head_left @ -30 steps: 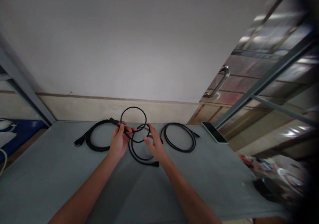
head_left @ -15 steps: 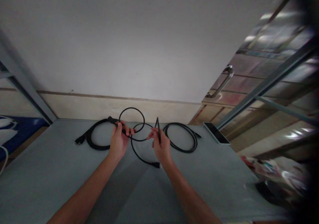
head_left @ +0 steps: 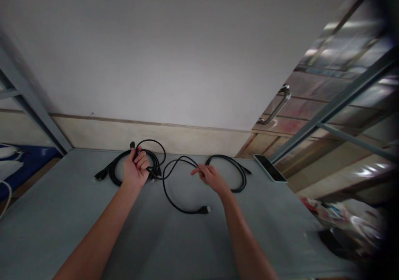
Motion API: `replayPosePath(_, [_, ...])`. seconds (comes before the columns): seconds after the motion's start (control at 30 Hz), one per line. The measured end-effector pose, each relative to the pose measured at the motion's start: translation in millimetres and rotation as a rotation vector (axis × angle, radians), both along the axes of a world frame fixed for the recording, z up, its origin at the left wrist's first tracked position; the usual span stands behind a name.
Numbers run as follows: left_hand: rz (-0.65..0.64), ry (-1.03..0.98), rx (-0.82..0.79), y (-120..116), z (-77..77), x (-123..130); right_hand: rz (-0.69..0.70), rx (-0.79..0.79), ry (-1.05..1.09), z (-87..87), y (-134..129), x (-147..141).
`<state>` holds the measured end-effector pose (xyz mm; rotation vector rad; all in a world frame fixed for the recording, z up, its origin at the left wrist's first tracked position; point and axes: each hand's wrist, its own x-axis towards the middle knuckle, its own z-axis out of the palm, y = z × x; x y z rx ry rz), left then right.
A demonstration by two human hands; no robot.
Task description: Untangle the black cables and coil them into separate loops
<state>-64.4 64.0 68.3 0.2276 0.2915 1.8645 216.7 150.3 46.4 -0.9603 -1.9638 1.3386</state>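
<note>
A loose black cable (head_left: 171, 202) stretches between my two hands, and one plug (head_left: 204, 210) of it lies on the table toward the front. My left hand (head_left: 136, 167) is closed on the cable by its other connector (head_left: 132, 144), which pokes up above the fingers. A loop of the cable rises to the right of that hand. My right hand (head_left: 212, 176) pinches the cable between thumb and fingers. Behind my left hand lies a coiled black cable (head_left: 114, 176). Another coiled black cable (head_left: 241, 187) rests beyond my right hand, partly hidden by it.
The grey table (head_left: 174, 246) meets a pale wall (head_left: 168, 64) at its back edge. Near its right edge lies a phone (head_left: 270, 168). Metal posts (head_left: 311, 124) stand at both sides. A door handle (head_left: 277, 107) shows at the right.
My left hand has moved left, over the coiled cable, and my right hand slightly right. The cable between them is drawn wider, and the plug on the table has shifted slightly right.
</note>
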Motion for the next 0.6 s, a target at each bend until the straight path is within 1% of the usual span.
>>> replayPosePath(0.07, [-0.109,0.039,0.01,-2,2.4,1,0.214,-0.052,-0.119,0.1,-5,-2])
replayPosePath(0.1, [-0.18,0.069,0.008,-2,3.3,1,0.29,-0.066,-0.15,-0.5,-7,-3])
replayPosePath(0.13, [-0.262,0.103,0.001,-3,3.7,1,0.327,-0.069,-0.15,-1.3,-8,-5])
replayPosePath(0.17, [-0.349,0.141,-0.008,-4,3.6,1,0.323,-0.058,-0.118,-2.3,-8,-6])
replayPosePath(0.2, [-0.435,0.179,-0.018,-4,3.0,1,0.281,-0.033,-0.06,-3.2,-7,-8])
replayPosePath(0.27, [-0.586,0.256,-0.035,-6,0.1,2,0.155,0.044,0.092,-4.2,-6,-11])
replayPosePath(0.33, [-0.721,0.325,-0.047,-8,-3.7,5,0.05,0.146,0.218,-3.9,-7,-14])
replayPosePath(0.4, [-0.852,0.375,-0.061,-11,-6.9,10,0.0,0.266,0.254,-3.2,-11,-19])
replayPosePath(0.5, [-1.047,0.44,-0.083,-14,-8.8,18,0.031,0.404,0.226,-2.9,-24,-28])
replayPosePath(0.57, [-1.136,0.485,-0.088,-15,-7.8,23,0.096,0.397,0.21,-3.6,-33,-35])
replayPosePath(0.6, [-1.147,0.511,-0.094,-15,-6.8,25,0.129,0.373,0.195,-4.0,-36,-37])
